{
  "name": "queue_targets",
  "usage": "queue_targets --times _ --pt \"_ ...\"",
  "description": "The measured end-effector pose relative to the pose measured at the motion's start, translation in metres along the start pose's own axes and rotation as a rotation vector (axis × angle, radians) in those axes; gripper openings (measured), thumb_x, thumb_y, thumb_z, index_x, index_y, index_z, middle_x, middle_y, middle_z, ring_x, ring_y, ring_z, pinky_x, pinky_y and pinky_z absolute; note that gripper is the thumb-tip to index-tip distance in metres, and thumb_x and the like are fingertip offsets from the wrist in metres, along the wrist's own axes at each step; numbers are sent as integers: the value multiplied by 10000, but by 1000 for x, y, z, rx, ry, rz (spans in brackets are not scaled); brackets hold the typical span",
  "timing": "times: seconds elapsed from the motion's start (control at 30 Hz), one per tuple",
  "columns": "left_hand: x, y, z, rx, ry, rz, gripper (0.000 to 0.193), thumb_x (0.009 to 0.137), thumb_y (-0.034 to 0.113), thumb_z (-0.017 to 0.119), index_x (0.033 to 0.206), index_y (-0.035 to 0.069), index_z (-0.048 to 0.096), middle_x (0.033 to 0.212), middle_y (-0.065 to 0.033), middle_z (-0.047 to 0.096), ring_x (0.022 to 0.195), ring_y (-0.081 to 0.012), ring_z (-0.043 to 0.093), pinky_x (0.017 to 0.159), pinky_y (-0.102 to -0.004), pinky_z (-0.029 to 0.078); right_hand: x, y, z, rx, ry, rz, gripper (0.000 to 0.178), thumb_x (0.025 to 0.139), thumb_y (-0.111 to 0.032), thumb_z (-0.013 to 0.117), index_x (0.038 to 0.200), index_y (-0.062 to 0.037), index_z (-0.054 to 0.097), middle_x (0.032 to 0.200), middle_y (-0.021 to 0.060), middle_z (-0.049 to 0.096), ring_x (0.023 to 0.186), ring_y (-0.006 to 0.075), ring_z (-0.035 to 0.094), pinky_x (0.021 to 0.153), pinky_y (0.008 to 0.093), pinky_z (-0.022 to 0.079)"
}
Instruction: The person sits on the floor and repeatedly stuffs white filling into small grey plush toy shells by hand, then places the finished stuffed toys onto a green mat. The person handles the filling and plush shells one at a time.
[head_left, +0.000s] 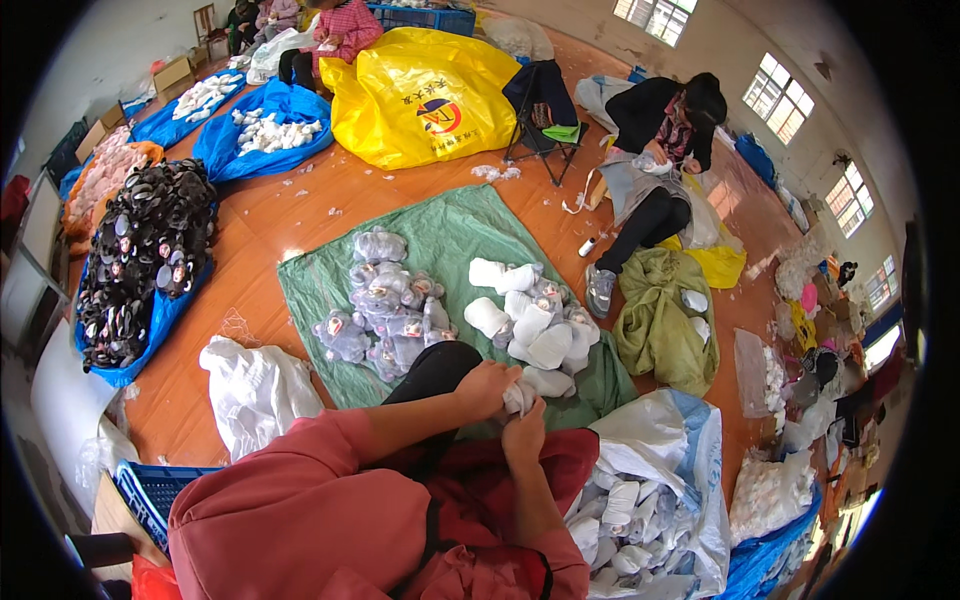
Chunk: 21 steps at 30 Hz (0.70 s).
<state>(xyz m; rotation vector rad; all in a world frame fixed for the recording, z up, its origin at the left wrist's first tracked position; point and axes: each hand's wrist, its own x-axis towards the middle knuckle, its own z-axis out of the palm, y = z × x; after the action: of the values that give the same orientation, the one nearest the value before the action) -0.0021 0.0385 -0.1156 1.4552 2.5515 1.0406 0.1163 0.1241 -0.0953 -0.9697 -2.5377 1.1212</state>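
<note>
My left hand (484,388) and my right hand (523,434) are closed together on a small white and grey plush piece (519,399). The fingers cover most of it. Just beyond my hands, white and grey stuffed plush pieces (533,325) lie in a heap on a green sheet (455,222). To their left on the same sheet is a pile of grey plush toys (390,305), some showing small faces. By my right forearm stands an open white sack (708,470) full of more white and grey pieces (630,525).
A white bag (258,392) and a blue crate (158,497) are at my left. Farther left is a heap of dark plush parts (145,255). Ahead lies a big yellow bag (415,95) beside a folding chair (548,115). A co-worker (668,130) sits at far right near an olive sack (665,325).
</note>
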Motion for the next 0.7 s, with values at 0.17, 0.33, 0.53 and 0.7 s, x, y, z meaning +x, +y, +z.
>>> queue_targets --times 0.17,0.33,0.53,0.7 --pt "27 -4 5 155 134 -30 240 754 174 616 978 101 569 866 -112 622 824 -333 613 678 -433 511 3 -20 10 14 90 122 549 826 -107 507 1324 41 330 1193 357 533 1083 510 537 946 541 411" --pt "40 6 -1 167 107 -48 225 734 178 621 945 109 589 853 -94 621 819 -326 612 696 -431 517 6 -14 -3 156 115 7 589 863 -169 578 1348 56 330 1178 275 566 1025 425 590 912 474 455" --pt "6 14 -55 166 220 477 209 718 170 611 914 99 601 865 -39 589 761 -246 569 653 -354 491 -19 4 -34 972 -140 188 331 947 -200 597 1192 -14 476 892 15 553 780 92 510 718 235 440" --pt "-9 24 -68 147 303 649 300 692 163 598 958 31 642 936 -92 638 730 -251 588 642 -339 510 -27 -2 -34 734 -94 -44 211 985 -205 554 832 -63 524 741 -46 444 657 62 388 561 257 361"
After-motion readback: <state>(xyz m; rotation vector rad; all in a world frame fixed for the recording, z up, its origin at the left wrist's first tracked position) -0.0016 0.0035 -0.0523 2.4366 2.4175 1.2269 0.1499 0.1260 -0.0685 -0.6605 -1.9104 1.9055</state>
